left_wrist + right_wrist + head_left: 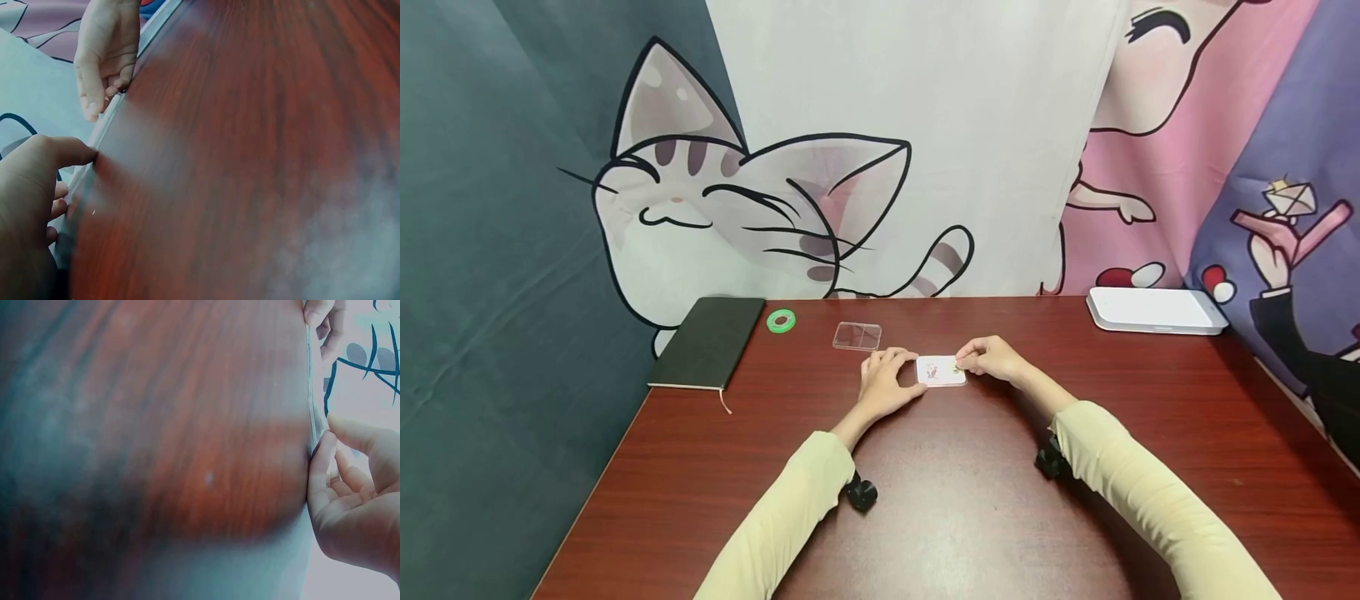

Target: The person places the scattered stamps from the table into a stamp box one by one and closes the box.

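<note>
A small white rectangular card (937, 374) with rounded corners and a little printed picture lies in what looks like a shallow clear case on the table. My left hand (886, 385) holds its left end, thumb at the near corner and fingers at the far one. At the right end, my right hand (994, 360) pinches the edge between thumb and forefinger. Seen low in the right wrist view, the right hand (353, 497) has its fingertips at the thin edge. A clear plastic case half (857, 336) lies beyond the left hand.
A green tape roll (781, 321) and a dark notebook (709, 342) with a ribbon lie at the back left of the brown table (940, 500). At the back right sits a white flat box (1156, 310). Printed cartoon curtains (925, 75) hang behind the table.
</note>
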A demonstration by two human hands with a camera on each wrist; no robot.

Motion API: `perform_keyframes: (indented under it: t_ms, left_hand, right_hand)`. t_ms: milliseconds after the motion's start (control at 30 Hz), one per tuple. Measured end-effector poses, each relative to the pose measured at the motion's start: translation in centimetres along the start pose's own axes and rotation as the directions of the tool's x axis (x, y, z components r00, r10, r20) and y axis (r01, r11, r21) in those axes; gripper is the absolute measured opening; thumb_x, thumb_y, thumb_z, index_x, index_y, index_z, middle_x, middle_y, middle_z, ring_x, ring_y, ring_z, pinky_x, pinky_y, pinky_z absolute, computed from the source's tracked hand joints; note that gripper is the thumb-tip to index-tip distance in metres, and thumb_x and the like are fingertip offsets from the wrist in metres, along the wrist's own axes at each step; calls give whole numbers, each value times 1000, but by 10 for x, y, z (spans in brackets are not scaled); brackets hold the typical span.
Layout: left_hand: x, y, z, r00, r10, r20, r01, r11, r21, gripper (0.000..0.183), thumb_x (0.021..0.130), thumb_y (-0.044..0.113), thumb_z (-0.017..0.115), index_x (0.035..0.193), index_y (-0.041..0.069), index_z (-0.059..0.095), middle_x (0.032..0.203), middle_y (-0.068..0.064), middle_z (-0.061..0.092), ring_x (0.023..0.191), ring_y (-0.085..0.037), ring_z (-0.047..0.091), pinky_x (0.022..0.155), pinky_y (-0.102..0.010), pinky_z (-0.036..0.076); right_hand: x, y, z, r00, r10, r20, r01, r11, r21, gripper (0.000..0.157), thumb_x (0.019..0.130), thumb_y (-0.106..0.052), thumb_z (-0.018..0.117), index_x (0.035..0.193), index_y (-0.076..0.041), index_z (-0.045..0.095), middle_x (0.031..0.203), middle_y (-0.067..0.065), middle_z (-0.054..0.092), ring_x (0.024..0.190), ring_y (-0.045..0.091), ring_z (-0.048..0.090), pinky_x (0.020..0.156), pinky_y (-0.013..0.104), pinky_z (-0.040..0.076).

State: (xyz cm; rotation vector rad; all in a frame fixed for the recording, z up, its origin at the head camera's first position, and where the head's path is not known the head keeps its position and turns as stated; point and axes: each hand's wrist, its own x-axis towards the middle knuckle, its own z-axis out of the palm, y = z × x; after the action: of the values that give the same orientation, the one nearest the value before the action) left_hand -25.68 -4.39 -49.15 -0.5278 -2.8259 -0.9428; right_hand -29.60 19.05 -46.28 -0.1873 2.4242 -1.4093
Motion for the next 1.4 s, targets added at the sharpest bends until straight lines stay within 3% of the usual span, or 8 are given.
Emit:
perform_keyframes:
  t_ms: [467,633,833,967,1100,1167,1333,1400]
  left_hand:
    - [0,-2,-10,1000,-19,8,20,998,-55,59,78,35,76,130,12,59,134,-8,56,127,-32,43,112,-53,22]
    - [0,-7,-21,998,-56,37,61,982,-176,61,79,31,78,132,9,57,134,-11,58,128,-33,42,111,-54,22]
    - [3,-17,-46,984,-163,74,179,889,-422,55,81,18,77,131,4,58,131,-16,62,128,-33,50,113,-48,30]
    - [8,-32,-69,977,-208,38,200,849,-489,49,82,11,76,126,-2,60,123,-22,64,117,-34,60,105,-42,45]
    - [12,-51,-91,968,-250,-20,212,856,-471,44,80,9,77,120,-3,62,113,-24,66,106,-35,61,92,-33,47]
    - [15,-60,-100,968,-247,-37,205,870,-449,47,80,8,77,122,-3,61,114,-25,64,107,-36,59,93,-35,45]
    - [25,-77,-120,972,-228,47,226,873,-432,60,84,10,74,138,-1,50,137,-26,53,127,-38,47,108,-50,37]
    - [27,-81,-124,970,-224,91,241,874,-422,64,85,12,72,142,0,45,145,-24,47,135,-38,41,111,-52,35]
  right_hand:
    - [4,-6,-3,1000,13,7,-14,1000,22,29,87,-12,70,108,8,65,72,-5,61,69,7,56,66,20,50]
    - [4,-10,-6,1000,2,8,-2,999,52,31,89,-10,67,112,9,62,74,-6,62,70,5,56,67,19,51]
    - [6,-26,-10,999,-29,-20,30,997,72,35,90,-13,66,118,9,61,80,-7,64,78,11,61,74,23,53]
    - [12,-46,-11,997,-58,-55,63,994,94,39,92,-16,66,122,7,59,89,-6,67,95,20,67,85,31,55]
    - [19,-69,-6,992,-89,-85,99,988,118,40,92,-18,65,125,4,59,101,0,69,105,22,65,93,38,53]
    - [20,-79,-2,990,-99,-102,112,984,136,39,92,-17,65,125,3,59,104,3,67,103,18,63,97,41,52]
    - [27,-98,16,985,-110,-134,137,969,208,41,92,-12,65,129,3,56,115,15,63,94,9,60,103,48,47]
    - [32,-101,27,984,-109,-140,140,962,234,43,91,-10,66,130,3,54,121,20,61,96,13,61,103,49,47]
